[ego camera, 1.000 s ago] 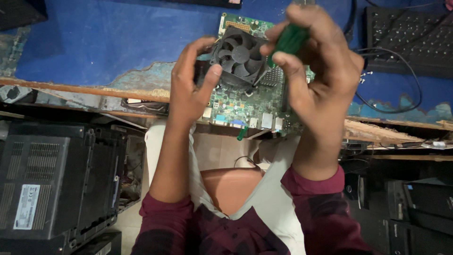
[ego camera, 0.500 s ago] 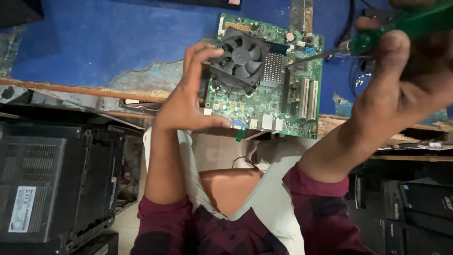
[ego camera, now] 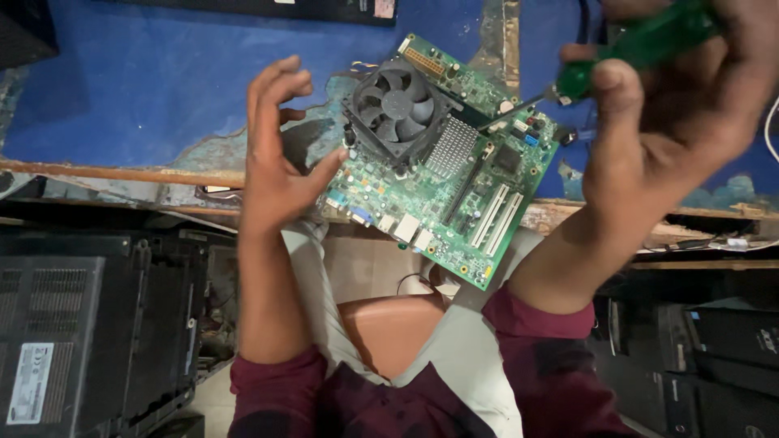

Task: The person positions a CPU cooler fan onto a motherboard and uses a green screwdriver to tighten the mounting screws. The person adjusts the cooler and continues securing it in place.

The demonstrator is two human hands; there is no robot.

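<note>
Surface: blue worktop [ego camera: 146, 89] with worn, peeling paint and a bare wooden front edge; black computer cases [ego camera: 89, 341] stand below it on the left and more dark cases [ego camera: 714, 349] on the right.
Left hand [ego camera: 272, 170]: fingers spread apart and lifted, gripping nothing; the thumb tip lies against the left edge of the motherboard [ego camera: 454, 195].
Right hand [ego camera: 673, 122]: fingers closed round the green handle of a screwdriver [ego camera: 625, 53] (the hand is close to the camera and blurred).
Screwdriver: long axis runs from upper right down to lower left; the thin metal shaft points at the board's upper right part, and the tip [ego camera: 487, 127] looks to meet it just beside the heatsink, though actual contact is hard to tell.
Motherboard: green, lying flat and turned at an angle, its lower corner hanging over the worktop's front edge above the person's lap.
Fan [ego camera: 398, 105]: black cooler with a round fan, seated on the board's upper left part.
Heatsink [ego camera: 453, 148]: small silver finned block, just right of the fan.
Slots [ego camera: 497, 219]: pale long slots, running diagonally along the board's right side.
</note>
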